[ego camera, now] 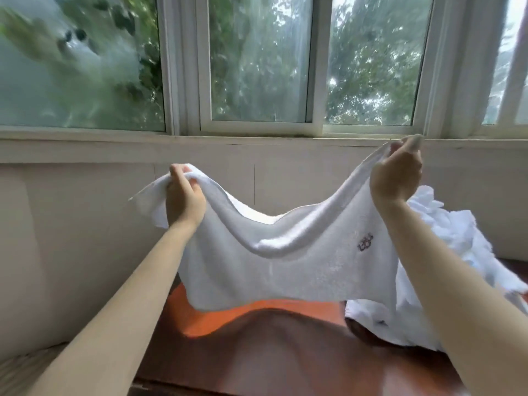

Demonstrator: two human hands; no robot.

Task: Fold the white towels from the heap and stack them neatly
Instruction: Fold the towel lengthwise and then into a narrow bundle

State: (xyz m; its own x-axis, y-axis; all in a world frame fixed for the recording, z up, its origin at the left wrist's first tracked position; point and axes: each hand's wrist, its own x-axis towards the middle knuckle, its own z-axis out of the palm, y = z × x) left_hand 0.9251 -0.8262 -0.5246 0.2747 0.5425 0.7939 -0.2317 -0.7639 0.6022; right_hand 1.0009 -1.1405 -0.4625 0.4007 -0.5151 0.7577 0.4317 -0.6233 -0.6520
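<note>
A white towel (285, 261) with a small dark embroidered mark hangs in the air above the table, sagging in the middle. My left hand (184, 195) grips its top edge near the left corner. My right hand (397, 172) pinches the top right corner, held higher than the left. A heap of white towels (445, 252) lies on the table at the right, partly hidden behind my right forearm.
A reddish-brown wooden table (257, 347) lies under the towel. A pale wall with a window sill (257, 144) stands close behind it. A light cushioned surface (25, 370) shows at the lower left.
</note>
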